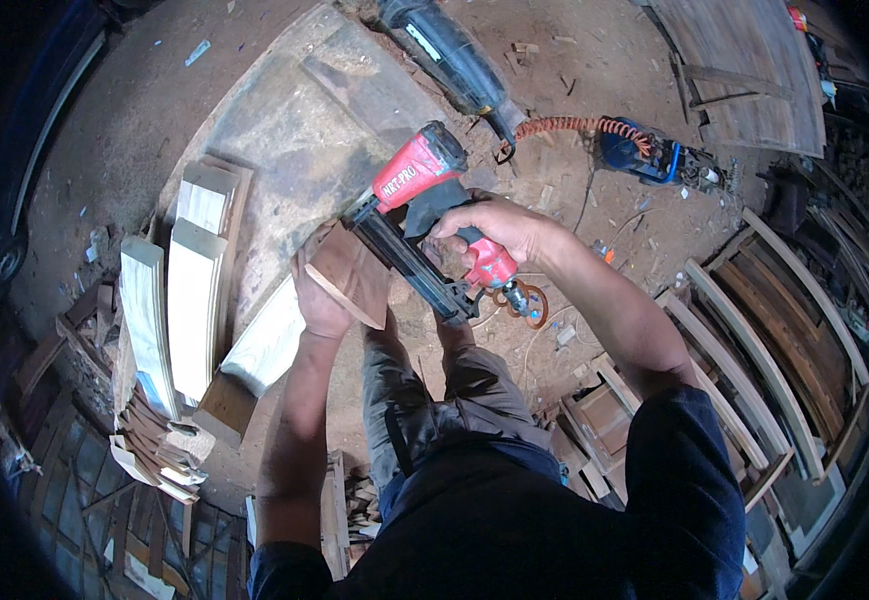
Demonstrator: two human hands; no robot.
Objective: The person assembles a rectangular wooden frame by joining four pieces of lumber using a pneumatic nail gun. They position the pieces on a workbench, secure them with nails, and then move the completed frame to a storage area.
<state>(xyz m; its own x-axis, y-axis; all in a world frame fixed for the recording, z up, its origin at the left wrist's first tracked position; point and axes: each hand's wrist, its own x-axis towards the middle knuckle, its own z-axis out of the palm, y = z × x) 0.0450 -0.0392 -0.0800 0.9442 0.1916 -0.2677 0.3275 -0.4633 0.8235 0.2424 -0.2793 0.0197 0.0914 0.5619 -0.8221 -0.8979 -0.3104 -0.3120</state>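
My left hand [322, 302] is closed around a short brown wooden board [354, 268], held tilted in front of my legs. In my right hand [502, 225] is a red and black air nail gun [416, 178], gripped by its handle. The gun's nose points down and left, at the upper edge of the board; whether they touch I cannot tell. Its long black magazine [409, 262] slants past the board's right side toward my legs. An orange-brown air hose [537, 312] hangs in a loop at the handle's end.
A worn worktable [284, 130] lies ahead, with pale planks [194, 310] stacked at its left. Beyond it is a long black rounded object [449, 60]. An orange coiled hose [574, 124] runs to a blue machine [634, 155]. Wooden frames [754, 350] lean at right.
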